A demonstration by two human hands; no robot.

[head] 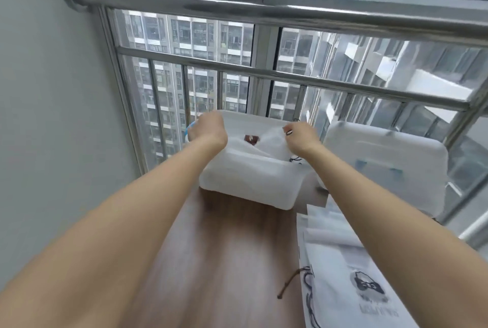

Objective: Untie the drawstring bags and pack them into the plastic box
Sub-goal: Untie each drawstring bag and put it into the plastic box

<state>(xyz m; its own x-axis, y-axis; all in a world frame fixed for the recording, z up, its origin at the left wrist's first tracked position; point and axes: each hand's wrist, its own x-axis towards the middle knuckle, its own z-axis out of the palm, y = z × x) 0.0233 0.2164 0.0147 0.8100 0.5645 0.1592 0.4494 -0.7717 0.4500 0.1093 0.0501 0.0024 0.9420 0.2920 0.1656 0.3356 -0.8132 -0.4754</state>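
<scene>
White fabric of a drawstring bag (266,140) is being laid into the plastic box (248,182) at the counter's (211,261) far end; the right hand (302,133) pinches its edge, the left hand (208,127) I cannot tell. Next likely means letting go and reaching for the bag pile (340,275)

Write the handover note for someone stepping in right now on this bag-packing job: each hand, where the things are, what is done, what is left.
Left hand: over the plastic box's left rim, grip unclear.
Right hand: pinches the white bag lying in the box.
Lid: off, right of the box.
Done: at least one bag in the box.
Left: the stack of drawstring bags on the table, cords seemingly tied; untie and pack.
</scene>
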